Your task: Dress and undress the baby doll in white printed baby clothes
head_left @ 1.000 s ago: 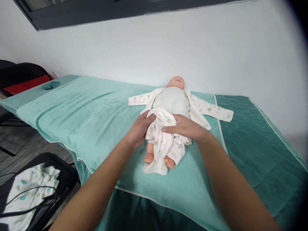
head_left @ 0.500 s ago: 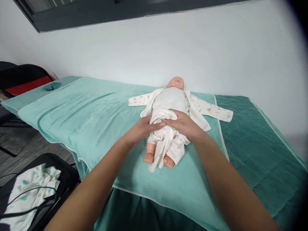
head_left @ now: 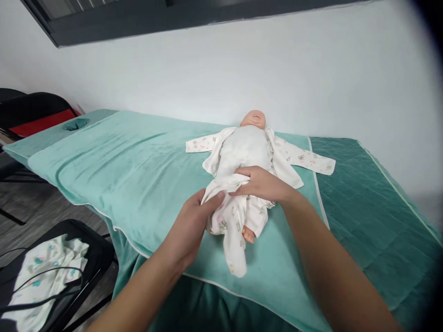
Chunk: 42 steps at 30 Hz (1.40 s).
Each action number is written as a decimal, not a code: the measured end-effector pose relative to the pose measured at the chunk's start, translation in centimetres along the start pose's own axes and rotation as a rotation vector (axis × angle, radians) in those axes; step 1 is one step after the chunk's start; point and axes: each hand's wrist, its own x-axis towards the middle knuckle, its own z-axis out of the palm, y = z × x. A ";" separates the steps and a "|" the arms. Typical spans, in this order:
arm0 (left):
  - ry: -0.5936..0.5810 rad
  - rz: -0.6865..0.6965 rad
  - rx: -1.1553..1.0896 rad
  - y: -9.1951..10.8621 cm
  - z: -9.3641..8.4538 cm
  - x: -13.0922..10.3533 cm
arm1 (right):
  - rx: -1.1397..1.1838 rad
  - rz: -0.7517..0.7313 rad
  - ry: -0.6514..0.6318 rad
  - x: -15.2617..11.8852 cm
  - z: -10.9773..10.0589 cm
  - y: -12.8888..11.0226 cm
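Note:
A baby doll [head_left: 255, 119] lies on its back, its head toward the wall. It wears a white top [head_left: 245, 146] with printed sleeves spread out on both sides. Over its lower body I hold a bunched white printed baby garment [head_left: 235, 256], one narrow end hanging toward me. My left hand [head_left: 192, 221] grips the gathered edge on the left, thumb on top. My right hand [head_left: 261, 183] pinches the upper edge near the doll's belly. Printed white cloth [head_left: 258, 214] covers the leg on the right, with a foot [head_left: 248, 234] showing below; the other foot is hidden.
The doll rests on a long bed with a light green cover [head_left: 124, 157]; a darker green quilted cover [head_left: 374, 193] lies at right. A black chair [head_left: 100, 249] at lower left bears folded white cloth [head_left: 44, 276] and a cable. The wall [head_left: 221, 74] stands behind.
My left hand has moved left and toward me, spreading the garment over the doll's foot on the left. My right hand has shifted slightly. The hanging end now reaches lower.

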 end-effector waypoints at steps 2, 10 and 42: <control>0.068 -0.009 0.035 -0.4 0.1 -1.5 | -0.051 0.006 -0.016 0.2 0.1 0.1; 0.139 -0.073 -0.214 -2.8 1.3 -5.5 | -0.235 0.029 -0.093 0.2 0.6 0.3; 0.089 0.221 0.541 -5.3 -5.6 2.9 | -0.465 0.036 -0.005 0.2 1.2 0.4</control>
